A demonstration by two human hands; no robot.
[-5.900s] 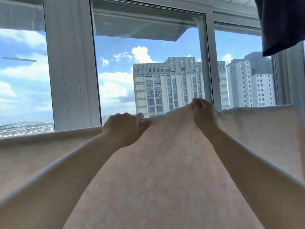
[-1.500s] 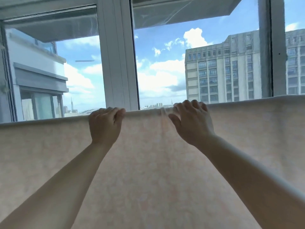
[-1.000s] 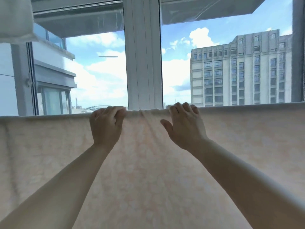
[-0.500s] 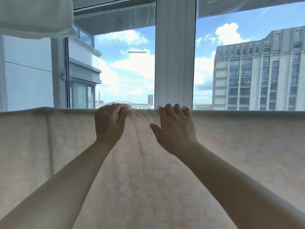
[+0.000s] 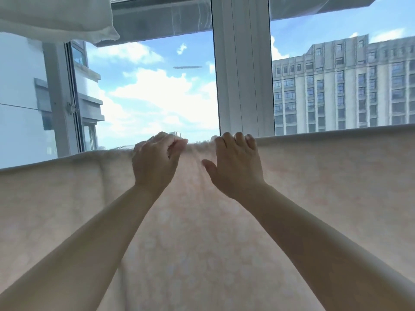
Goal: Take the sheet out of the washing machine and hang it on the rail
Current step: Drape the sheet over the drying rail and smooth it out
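Observation:
A pale peach sheet (image 5: 325, 176) with a faint flower pattern hangs across the whole width of the view, folded over a rail that stays hidden under its top fold. My left hand (image 5: 155, 162) pinches the top fold, fingers curled around the cloth. Close beside it, my right hand (image 5: 235, 164) lies on the sheet with its fingertips hooked over the top edge and the thumb spread out. Between the two hands the cloth is bunched into small wrinkles.
Just behind the sheet stands a large window with a white frame post (image 5: 242, 75). White fabric (image 5: 56, 16) hangs overhead at the top left. An open window sash (image 5: 67, 97) sits at the left.
The view has swung left along the sheet. Both hands have shifted left along the top fold and come closer together, bunching the cloth between them.

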